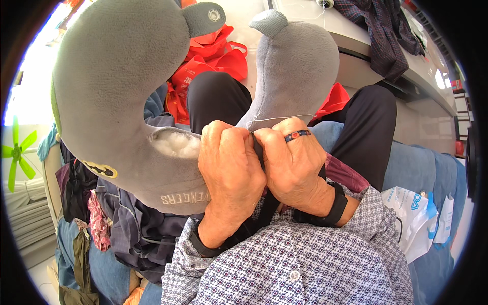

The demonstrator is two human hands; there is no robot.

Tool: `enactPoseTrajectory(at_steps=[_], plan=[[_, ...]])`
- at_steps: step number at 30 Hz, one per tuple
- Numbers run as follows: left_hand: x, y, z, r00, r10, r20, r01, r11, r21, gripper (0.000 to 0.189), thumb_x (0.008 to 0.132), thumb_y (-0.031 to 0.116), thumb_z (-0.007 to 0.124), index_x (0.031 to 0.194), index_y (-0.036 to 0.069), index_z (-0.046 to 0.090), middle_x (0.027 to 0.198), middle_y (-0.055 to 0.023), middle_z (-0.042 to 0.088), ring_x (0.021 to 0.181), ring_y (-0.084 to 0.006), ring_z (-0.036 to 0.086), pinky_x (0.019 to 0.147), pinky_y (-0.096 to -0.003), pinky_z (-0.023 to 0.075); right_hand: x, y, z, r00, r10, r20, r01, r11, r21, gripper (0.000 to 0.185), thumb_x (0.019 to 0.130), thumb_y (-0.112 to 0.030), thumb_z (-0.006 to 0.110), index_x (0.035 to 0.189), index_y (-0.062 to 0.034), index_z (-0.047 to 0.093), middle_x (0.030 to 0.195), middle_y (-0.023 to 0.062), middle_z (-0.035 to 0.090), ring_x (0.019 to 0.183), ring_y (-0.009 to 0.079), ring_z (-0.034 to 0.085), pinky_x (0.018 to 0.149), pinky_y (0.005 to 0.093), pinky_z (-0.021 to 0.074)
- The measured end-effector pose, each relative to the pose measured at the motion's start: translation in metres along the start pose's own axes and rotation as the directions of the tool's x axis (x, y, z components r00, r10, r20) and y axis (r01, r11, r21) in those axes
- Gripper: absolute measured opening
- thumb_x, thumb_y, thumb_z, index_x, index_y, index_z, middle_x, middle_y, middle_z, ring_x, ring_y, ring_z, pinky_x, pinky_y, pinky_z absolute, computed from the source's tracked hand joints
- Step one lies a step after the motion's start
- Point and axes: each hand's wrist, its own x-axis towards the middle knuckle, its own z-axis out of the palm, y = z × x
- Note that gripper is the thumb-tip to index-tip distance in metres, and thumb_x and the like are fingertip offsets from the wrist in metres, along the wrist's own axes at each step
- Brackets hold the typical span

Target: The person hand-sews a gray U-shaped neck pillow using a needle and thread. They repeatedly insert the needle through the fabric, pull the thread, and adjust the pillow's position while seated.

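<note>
A grey plush U-shaped neck pillow (114,68) lies across my lap, its two ends pointing away from me. White stuffing (177,145) shows through an open seam on its inner curve, left of my hands. My left hand (232,164) pinches the grey fabric at the seam's right end. Close beside it, my right hand (291,156), with a patterned band on one finger, grips the same fabric. A pale thread (282,117) runs loosely over the pillow just above my fingers. Whether a needle is held between the fingertips cannot be seen.
Red bags (217,57) lie beyond my knees. A checked cloth (385,34) hangs over a light table (354,23) at the upper right, with a thread spool (325,3) nearby. Dark clothes (133,225) are heaped at my left; a white plastic bag (410,217) lies at my right.
</note>
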Motion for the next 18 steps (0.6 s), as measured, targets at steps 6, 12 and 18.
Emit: enactPoseTrajectory(at_steps=[6, 12, 18], plan=[[-0.0009, 0.0013, 0.0027, 1.000, -0.003, -0.002, 0.003, 1.000, -0.005, 0.015, 0.081, -0.012, 0.069, 0.087, -0.002, 0.060, 0.081, -0.0125, 0.056, 0.071, -0.0278, 0.056, 0.062, -0.0384, 0.0441, 0.0007, -0.0015, 0.0011, 0.999, -0.003, 0.037, 0.004, 0.999, -0.035, 0.012, 0.081, -0.007, 0.070, 0.089, -0.0015, 0.063, 0.081, 0.0117, 0.053, 0.066, 0.0250, 0.057, 0.058, 0.0356, 0.0478], [-0.0014, 0.0023, 0.0026, 0.999, -0.017, 0.046, 0.019, 0.999, -0.030, 0.017, 0.079, -0.010, 0.068, 0.087, -0.001, 0.056, 0.084, -0.0165, 0.051, 0.076, -0.0363, 0.052, 0.063, -0.0477, 0.0411, 0.0020, -0.0031, -0.0008, 0.996, 0.027, 0.090, -0.024, 0.999, -0.033, 0.018, 0.082, -0.005, 0.071, 0.098, -0.0016, 0.064, 0.084, 0.0124, 0.056, 0.071, 0.0265, 0.059, 0.060, 0.0365, 0.0494], [-0.0014, 0.0004, 0.0012, 0.999, 0.003, 0.039, -0.002, 1.000, -0.014, 0.015, 0.082, -0.009, 0.069, 0.089, -0.001, 0.059, 0.083, -0.0144, 0.054, 0.073, -0.0320, 0.054, 0.063, -0.0424, 0.0435, 0.0008, -0.0018, 0.0016, 0.996, 0.056, 0.073, -0.064, 0.991, 0.116, 0.029, 0.082, -0.004, 0.070, 0.110, -0.0001, 0.062, 0.090, 0.0148, 0.059, 0.080, 0.0303, 0.062, 0.070, 0.0395, 0.0526]])
